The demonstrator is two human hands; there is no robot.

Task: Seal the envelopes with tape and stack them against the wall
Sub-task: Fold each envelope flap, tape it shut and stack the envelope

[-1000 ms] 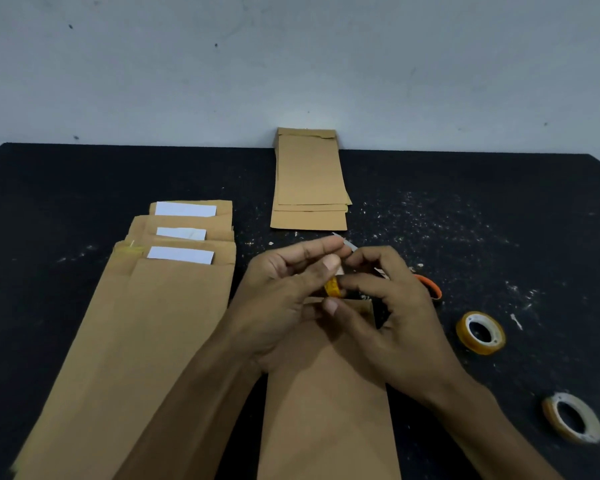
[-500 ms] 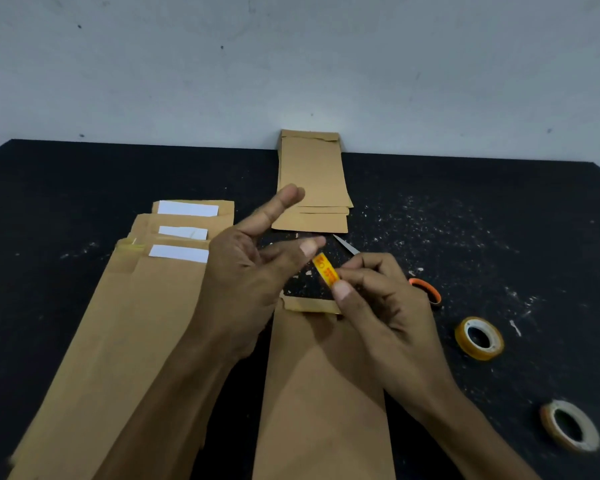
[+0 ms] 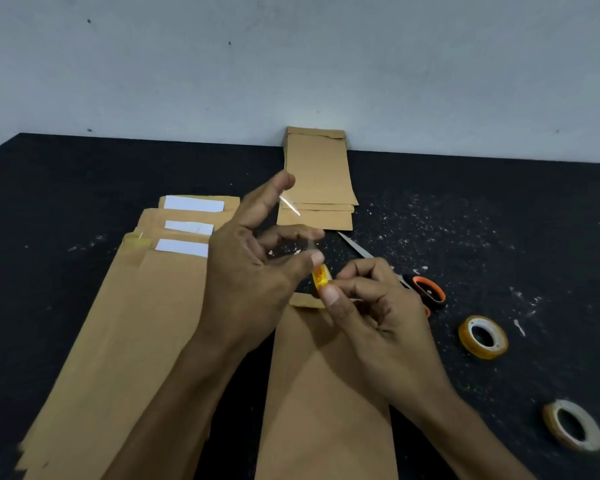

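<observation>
Left hand: the left hand (image 3: 253, 268) is raised over the bench with fingers spread; a strip of clear tape (image 3: 290, 206) runs from its index finger down toward the thumb, seen only as a thin glint.
Right hand: the right hand (image 3: 371, 306) pinches a small yellow tape roll (image 3: 321, 277) between thumb and forefinger, just above the top edge of the nearest envelope.
Envelope in work: a brown envelope (image 3: 326, 393) lies flat below both hands, its flap end under the right thumb; its lower end is cut off by the frame.
Sealed stack: a stack of brown envelopes (image 3: 317, 178) lies flat with its far end touching the wall (image 3: 291, 64).
Waiting pile: a fanned pile of envelopes (image 3: 125, 323) lies to the left, three white slips showing at their open tops; the left forearm covers part of its right edge.
Scissors: scissors (image 3: 426, 289) with orange-and-black handles lie behind the right hand, which hides the middle of the blades.
Spare rolls: a yellow roll (image 3: 483, 337) and a paler roll (image 3: 573, 429) lie on the right, well apart from the envelopes.
Bench: the black bench (image 3: 482, 220) is flecked with pale scraps.
Hard to make out: how far the clear strip reaches, and whether it is still joined to the roll, cannot be told.
</observation>
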